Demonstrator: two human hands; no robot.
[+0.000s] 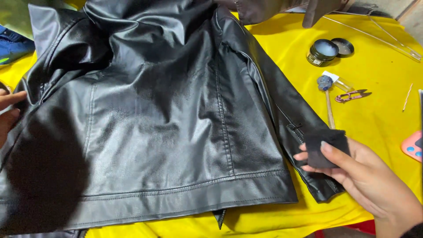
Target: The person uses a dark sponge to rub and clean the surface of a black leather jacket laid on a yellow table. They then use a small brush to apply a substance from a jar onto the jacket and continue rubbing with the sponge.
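A black leather jacket (167,114) lies spread back-up on a yellow cloth-covered table (379,114). My right hand (361,176) is at the lower right, next to the jacket's zipped sleeve cuff, and pinches a small black cloth pad (324,145) between thumb and fingers. My left hand (8,112) shows only at the left edge, fingertips touching the jacket's left side.
To the right of the jacket lie an open round tin (322,52) with its lid (343,46), a wooden-handled dauber (327,94), small thread snips (352,95), a thin stick (407,97) and a pink object (414,146). A brown garment (273,9) lies at the top.
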